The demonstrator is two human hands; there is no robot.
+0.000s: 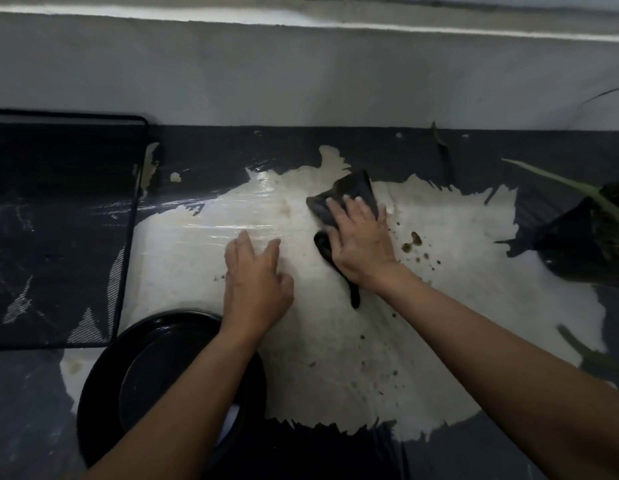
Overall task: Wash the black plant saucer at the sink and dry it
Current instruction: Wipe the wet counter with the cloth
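The black plant saucer (145, 368) lies flat at the lower left of the ledge, partly under my left forearm. My left hand (256, 282) rests palm down on the worn white patch of the surface (439, 306), fingers spread, holding nothing. To its right, my right hand (361, 237) presses a dark cloth (349, 192) flat against the same patch. The cloth sticks out beyond my fingertips, and a tail of it trails below my wrist. Brown dirt spots (412, 242) lie just right of the cloth.
A black mesh tray (58, 220) stands at the left, against the back. A dark plant pot (585, 237) with long green leaves sits at the right edge. A pale wall rises behind the ledge. More dirt specks dot the white patch near the front.
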